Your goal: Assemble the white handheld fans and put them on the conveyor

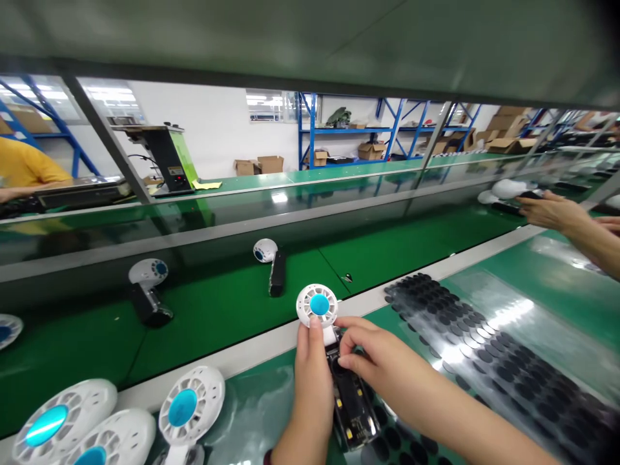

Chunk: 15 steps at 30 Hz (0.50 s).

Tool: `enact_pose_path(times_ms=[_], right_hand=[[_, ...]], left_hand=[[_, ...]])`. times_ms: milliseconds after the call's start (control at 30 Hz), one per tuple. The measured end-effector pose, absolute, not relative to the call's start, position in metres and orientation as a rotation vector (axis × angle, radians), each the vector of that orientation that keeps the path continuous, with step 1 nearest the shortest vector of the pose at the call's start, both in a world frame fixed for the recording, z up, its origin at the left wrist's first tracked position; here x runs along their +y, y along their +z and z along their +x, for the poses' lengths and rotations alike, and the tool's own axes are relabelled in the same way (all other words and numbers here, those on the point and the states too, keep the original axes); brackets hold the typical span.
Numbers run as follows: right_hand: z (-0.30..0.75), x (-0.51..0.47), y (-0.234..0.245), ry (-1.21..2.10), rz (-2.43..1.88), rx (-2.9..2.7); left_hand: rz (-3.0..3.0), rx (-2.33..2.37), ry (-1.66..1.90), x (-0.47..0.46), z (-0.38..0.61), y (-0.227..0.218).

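Note:
My left hand [310, 381] grips a small handheld fan [317, 307] just below its round white head with the blue centre, thumb on the neck. The fan's black handle [351, 400], with a circuit board showing, lies under both hands. My right hand [372, 355] pinches at the top of that handle with fingertips closed; what they hold is too small to make out. Both hands work at the near edge of the bench, beside the white strip that borders the green conveyor belt [213, 316].
Two finished fans [148, 284] [271, 261] lie on the belt. Three white fan heads [191, 403] sit at the lower left. Clear sheets of several black round pads [484, 349] lie to my right. Another person's hands [557, 213] work at the far right; a yellow-sleeved person [24, 171] sits opposite.

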State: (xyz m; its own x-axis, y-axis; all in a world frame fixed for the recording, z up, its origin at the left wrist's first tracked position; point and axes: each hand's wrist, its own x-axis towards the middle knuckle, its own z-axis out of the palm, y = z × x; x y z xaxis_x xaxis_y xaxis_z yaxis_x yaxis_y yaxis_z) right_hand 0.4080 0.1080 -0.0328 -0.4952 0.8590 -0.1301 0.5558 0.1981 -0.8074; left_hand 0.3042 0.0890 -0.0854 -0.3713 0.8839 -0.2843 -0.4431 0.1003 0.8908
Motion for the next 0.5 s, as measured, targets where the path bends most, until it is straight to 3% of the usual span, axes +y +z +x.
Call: enact_pose_path(times_ms=[500], right_hand=[[0.4023, 0.1056, -0.0279, 1.188, -1.333, -2.141]], left_hand=[[0.525, 1.286, 1.494, 0.0891, 0.2994, -0.0906]])
